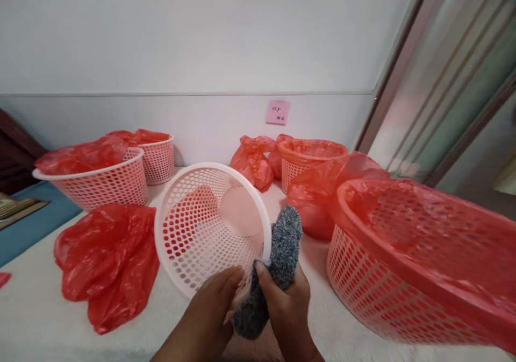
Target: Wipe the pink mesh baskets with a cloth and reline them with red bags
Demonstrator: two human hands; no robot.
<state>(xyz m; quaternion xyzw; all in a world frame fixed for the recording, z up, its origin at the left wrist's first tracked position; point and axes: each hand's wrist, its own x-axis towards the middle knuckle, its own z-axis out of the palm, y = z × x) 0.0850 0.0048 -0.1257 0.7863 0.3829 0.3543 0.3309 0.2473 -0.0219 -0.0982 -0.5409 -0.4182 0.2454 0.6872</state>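
Hands [250, 305]: R pinching grey fuzzy cloth [285, 249], L gripping wht perforated basket [213, 233], tilted.

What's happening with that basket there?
A person's left hand steadies a tilted pink mesh basket, while the right hand holds a fuzzy gray cloth at its rim. A crumpled red plastic bag lies to the left. On the right, a large basket is lined with red plastic.
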